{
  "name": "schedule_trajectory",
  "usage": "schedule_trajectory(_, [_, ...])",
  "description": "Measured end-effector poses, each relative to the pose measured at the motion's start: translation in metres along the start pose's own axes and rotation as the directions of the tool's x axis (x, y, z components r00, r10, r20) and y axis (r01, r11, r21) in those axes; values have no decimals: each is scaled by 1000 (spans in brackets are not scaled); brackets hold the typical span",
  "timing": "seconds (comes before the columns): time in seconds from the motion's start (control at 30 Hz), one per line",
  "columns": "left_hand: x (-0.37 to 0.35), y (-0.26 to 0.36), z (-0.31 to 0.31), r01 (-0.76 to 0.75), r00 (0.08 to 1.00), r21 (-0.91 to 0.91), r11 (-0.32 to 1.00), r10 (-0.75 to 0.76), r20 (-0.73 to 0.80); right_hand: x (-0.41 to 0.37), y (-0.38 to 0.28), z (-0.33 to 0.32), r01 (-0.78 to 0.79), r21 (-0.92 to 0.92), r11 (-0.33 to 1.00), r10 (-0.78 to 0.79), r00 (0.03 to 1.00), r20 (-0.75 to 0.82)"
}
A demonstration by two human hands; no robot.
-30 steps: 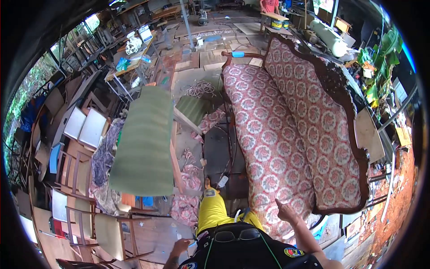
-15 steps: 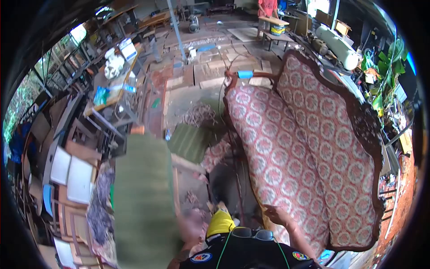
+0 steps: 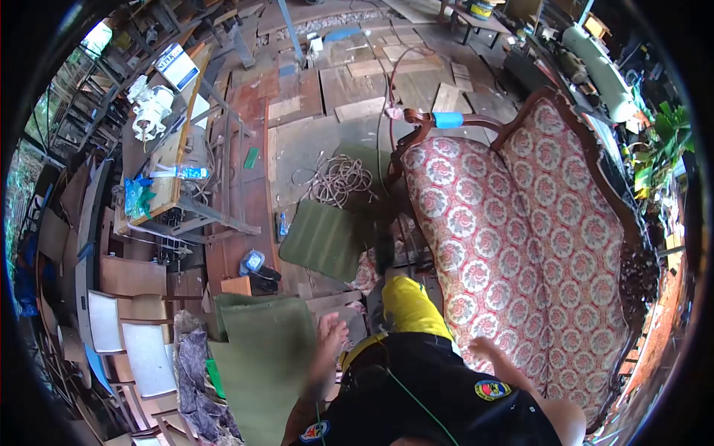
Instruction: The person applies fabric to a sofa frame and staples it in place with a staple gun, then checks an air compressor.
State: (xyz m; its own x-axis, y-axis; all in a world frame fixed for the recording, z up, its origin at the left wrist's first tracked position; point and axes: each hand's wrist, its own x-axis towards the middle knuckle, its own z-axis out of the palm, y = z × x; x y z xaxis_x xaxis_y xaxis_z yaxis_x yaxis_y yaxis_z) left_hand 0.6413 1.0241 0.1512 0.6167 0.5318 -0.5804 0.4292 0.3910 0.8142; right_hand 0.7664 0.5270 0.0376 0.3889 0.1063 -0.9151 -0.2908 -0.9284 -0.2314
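While the left hand [image 3: 331, 331], fingers loosely open, only touches the green ribbed fabric cushion [image 3: 264, 372] at lower centre and the open right hand [image 3: 487, 349] hovers by the red-flowered sofa [image 3: 513, 223], this ungripped cushion may slip.

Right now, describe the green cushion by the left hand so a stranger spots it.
From the floral sofa, look left past the person. The green cushion lies at the left hand, beside white chairs; the other cushion lies by the rope.
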Motion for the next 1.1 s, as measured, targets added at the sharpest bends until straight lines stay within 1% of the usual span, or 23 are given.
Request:
schedule_trajectory(0.03, [23, 25, 6, -36, 997, 8, 999, 36, 65, 49, 6, -4, 223, -214, 951, -232, 973, -17])
schedule_trajectory(0.07, [52, 52, 13, -76, 988, 11, 997, 74, 133, 98, 10, -8, 419, -413, 809, -455, 890, 13])
schedule_trajectory(0.13, [118, 115, 33, -215, 959, 11, 977, 209, 190, 121, -73, -50, 567, -520, 639, -568, 803, 178])
schedule_trajectory(0.17, [152, 153, 42, -274, 947, 59, 960, 258, 190, 111, -128, -64, 412, -371, 832, -442, 897, 5])
schedule_trajectory(0.23, [226, 209, 50, -363, 921, 70, 929, 346, 178, 114, -226, -102, 430, -363, 826, -459, 889, 9])
schedule_trajectory(0.3, [284, 254, 52, -306, 952, 76, 949, 302, 57, 157, -293, -148, 427, -374, 824, -453, 891, 19])
schedule_trajectory(0.33, [309, 262, 45, -273, 961, 118, 955, 275, -3, 160, -335, -174, 438, -693, 573, -471, 868, 158])
schedule_trajectory(0.37, [339, 247, 27, -216, 973, 196, 956, 227, -33, 154, -369, -190, 469, -434, 769, -511, 859, 24])
schedule_trajectory(0.4, [376, 222, 5, -173, 979, 262, 949, 196, -63, 156, -407, -215, 493, -132, 860, -508, 851, -131])
schedule_trajectory(0.47, [414, 171, -39, -65, 998, 55, 996, 64, 7, 151, -475, -260, 611, -49, 790, -605, 764, -223])
schedule_trajectory(0.5, [431, 145, -82, -155, 975, 460, 874, 60, 215, 148, -504, -284, 682, 30, 730, -660, 716, -227])
schedule_trajectory(0.53, [437, 107, -104, -425, 896, 674, 605, 175, 408, 140, -531, -309, 675, 50, 736, -645, 722, -250])
schedule_trajectory(0.57, [446, 71, -125, -630, 757, 772, 80, 286, 588, 139, -555, -333, 649, 85, 756, -618, 751, -234])
schedule_trajectory(0.6, [442, 83, -118, -634, 581, 690, -349, 373, 723, 144, -577, -357, 626, 119, 771, -593, 774, -222])
schedule_trajectory(0.63, [422, 98, -121, -452, 890, 877, 162, 139, 433, 153, -595, -380, 600, 134, 788, -560, 791, -247])
schedule_trajectory(0.67, [417, 123, -108, -198, 974, 910, 364, -30, 224, 157, -616, -407, 601, 131, 789, -558, 789, -258])
schedule_trajectory(0.7, [418, 140, -99, -78, 985, 904, 420, -108, 135, 160, -639, -436, 635, 179, 752, -594, 769, -235])
schedule_trajectory(0.8, [456, 183, -73, 29, 982, 904, 426, -181, 54, 223, -684, -505, 619, 374, 691, -605, 778, -169])
schedule_trajectory(0.83, [476, 195, -66, 38, 981, 909, 414, -191, 46, 249, -702, -529, 652, 585, 483, -693, 693, -199])
schedule_trajectory(0.9, [527, 228, -54, 33, 981, 921, 387, -191, 45, 291, -743, -570, 617, 752, 231, -755, 601, -262])
schedule_trajectory(0.97, [595, 268, -46, -5, 988, 931, 365, -139, 60, 282, -838, -631, 715, 281, 640, -571, 688, -448])
schedule_trajectory(1.03, [677, 323, -39, -78, 993, 946, 315, -57, 101, 322, -884, -659, 715, 448, 536, -491, 696, -524])
schedule_trajectory(1.1, [775, 382, -35, -281, 959, 950, 139, 73, 273, 364, -912, -666, 607, 630, 483, -338, 794, -505])
